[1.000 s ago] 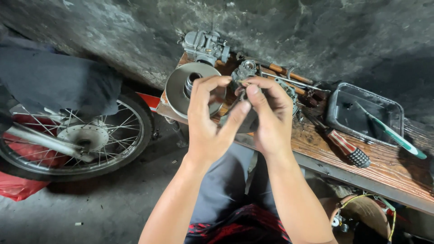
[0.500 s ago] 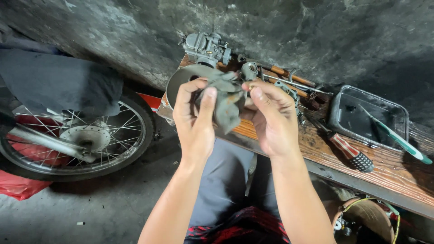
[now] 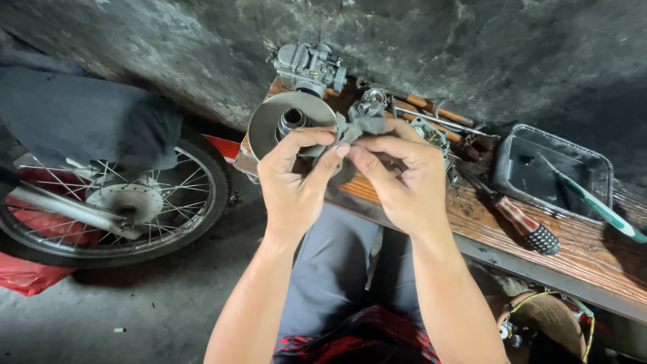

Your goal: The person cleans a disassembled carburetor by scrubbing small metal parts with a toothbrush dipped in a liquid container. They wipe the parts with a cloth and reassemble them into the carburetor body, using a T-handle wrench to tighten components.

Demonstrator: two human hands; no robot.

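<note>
Both hands are raised together above the wooden surface [image 3: 539, 246]. The left hand [image 3: 293, 182] and right hand [image 3: 401, 182] pinch a crumpled grey rag [image 3: 350, 128] between the fingertips, grip closed on it. Behind them lie a round metal pulley disc [image 3: 269, 121], a carburettor [image 3: 310, 67], a dark tray [image 3: 549, 172] and a red-handled screwdriver [image 3: 526, 222]. A spoked wheel [image 3: 114, 202] stands at left.

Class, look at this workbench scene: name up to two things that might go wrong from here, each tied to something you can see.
1. Both hands, left hand and right hand, pinch a grey rag in mid-air over the person's lap; whatever it wraps may slip out and drop to the floor.
2. The pulley disc sits at the bench end; a nudge might knock it off.
</note>
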